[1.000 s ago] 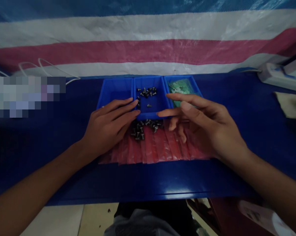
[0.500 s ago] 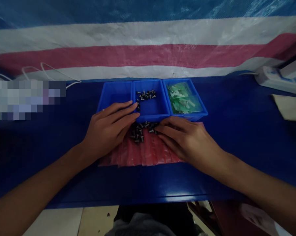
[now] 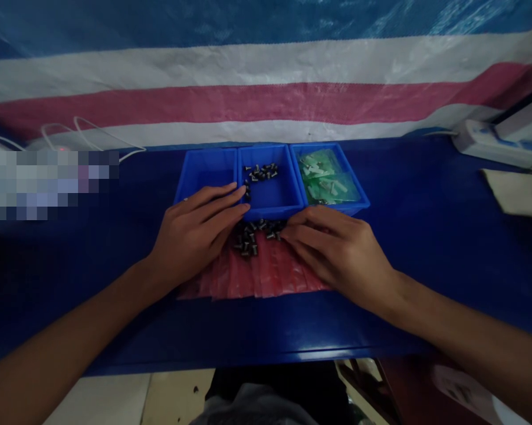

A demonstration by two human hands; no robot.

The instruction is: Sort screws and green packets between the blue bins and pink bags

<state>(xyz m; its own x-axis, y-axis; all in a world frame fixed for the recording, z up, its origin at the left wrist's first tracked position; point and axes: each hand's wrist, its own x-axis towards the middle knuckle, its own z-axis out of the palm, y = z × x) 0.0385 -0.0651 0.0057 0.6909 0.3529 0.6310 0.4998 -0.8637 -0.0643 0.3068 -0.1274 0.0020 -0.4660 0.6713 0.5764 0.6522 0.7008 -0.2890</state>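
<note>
My left hand (image 3: 197,231) lies with its fingers stretched out over the front of the left blue bin, fingertips at the near left corner of the middle bin (image 3: 270,211). Beneath its thumb side is a pile of dark, silvery-tipped screws (image 3: 248,242), on a fan of red plastic bags (image 3: 257,274). At the pile's right end my right hand (image 3: 337,242) has its thumb and forefinger closed together on a screw; the grip is partly hidden. More screws (image 3: 263,172) lie inside the middle bin.
The right bin (image 3: 352,208) holds green plastic bags (image 3: 321,174) with pale pieces inside. The left bin (image 3: 210,154) is partly covered by my hand. A white power strip (image 3: 482,139) and beige sheet (image 3: 516,192) lie at right; white cables (image 3: 109,141) run at left.
My right fingertips have shifted slightly right along the pile, leaving another screw showing beside them. My left hand stays in place. The whole view has moved a little.
</note>
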